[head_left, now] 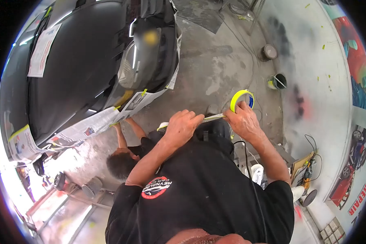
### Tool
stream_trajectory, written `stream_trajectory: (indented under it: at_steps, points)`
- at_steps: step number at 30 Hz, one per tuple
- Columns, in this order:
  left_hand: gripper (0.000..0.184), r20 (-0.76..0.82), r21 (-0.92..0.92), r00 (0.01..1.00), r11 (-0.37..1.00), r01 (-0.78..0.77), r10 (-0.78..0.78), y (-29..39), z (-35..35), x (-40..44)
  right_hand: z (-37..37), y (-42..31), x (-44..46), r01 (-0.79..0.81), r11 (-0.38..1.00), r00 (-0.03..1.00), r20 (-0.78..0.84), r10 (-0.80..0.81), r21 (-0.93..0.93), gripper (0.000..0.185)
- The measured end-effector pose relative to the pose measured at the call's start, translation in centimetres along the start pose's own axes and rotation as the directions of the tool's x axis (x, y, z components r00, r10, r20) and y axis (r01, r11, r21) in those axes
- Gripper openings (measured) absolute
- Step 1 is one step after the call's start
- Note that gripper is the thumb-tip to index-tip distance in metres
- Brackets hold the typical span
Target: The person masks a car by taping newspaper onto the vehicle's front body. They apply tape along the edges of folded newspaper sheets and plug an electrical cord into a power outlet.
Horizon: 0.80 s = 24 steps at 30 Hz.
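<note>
My right hand (244, 123) is closed on a roll of bright yellow masking tape (234, 100) with a blue inner side. A narrow, folded strip of what looks like newspaper (214, 118) stretches between my two hands. My left hand (180, 128) pinches this strip, and a pale end with a yellow edge (162, 125) sticks out on its far side. Both hands are in front of my chest, above the floor. To the upper left stands a black car (75, 65), its lower edge covered with taped newspaper (79, 132).
A co-worker (124, 160) crouches at left below my arm, hands near the car's masked edge. Buckets (277, 81) and a can (268, 52) stand along the right wall (305, 81). A cable (248, 44) runs over the floor. Tools (309, 173) lean at lower right.
</note>
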<state>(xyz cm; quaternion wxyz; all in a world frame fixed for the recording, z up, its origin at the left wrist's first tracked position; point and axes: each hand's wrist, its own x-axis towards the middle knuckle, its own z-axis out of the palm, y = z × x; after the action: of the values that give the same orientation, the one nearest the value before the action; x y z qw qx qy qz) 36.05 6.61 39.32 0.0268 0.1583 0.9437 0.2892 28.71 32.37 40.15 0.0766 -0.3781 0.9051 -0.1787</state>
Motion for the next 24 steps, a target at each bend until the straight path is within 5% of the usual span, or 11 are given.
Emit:
stream_trajectory:
  at_steps: [8, 14, 16, 18, 20, 24]
  points:
    - [0.033, 0.185, 0.054, 0.982, 0.998, -0.034, 0.023, 2.3, 3.9, 8.5, 2.3, 10.4, -1.4, -0.068, 0.996, 0.998, -0.013, 0.068, 0.050, 0.013]
    - [0.046, 0.335, 0.049, 0.930, 0.983, -0.175, 0.149, 8.1, 5.6, 19.3, -1.0, 19.8, -4.9, -0.287, 0.958, 0.952, -0.108, 0.286, 0.003, 0.015]
    - [0.049, 0.345, 0.048, 0.917, 0.972, -0.228, 0.198, 9.7, 6.2, 22.2, -0.7, 25.3, -8.3, -0.445, 0.883, 0.895, -0.077, 0.438, -0.146, 0.007]
    - [0.052, 0.386, 0.061, 0.904, 0.973, -0.221, 0.181, 10.3, 6.8, 24.7, -0.8, 30.2, -13.3, -0.656, 0.744, 0.751, -0.211, 0.626, -0.127, 0.007]
    - [0.052, 0.392, 0.071, 0.900, 0.969, -0.236, 0.191, 10.4, 7.3, 27.4, -2.1, 31.7, -17.7, -0.740, 0.633, 0.511, -0.421, 0.749, 0.228, 0.013]
    - [0.044, 0.302, -0.046, 0.886, 0.934, -0.355, 0.352, 12.7, 9.2, 34.4, -2.4, 30.1, -23.5, -0.755, 0.350, 0.169, -0.350, 0.921, 0.555, 0.021]
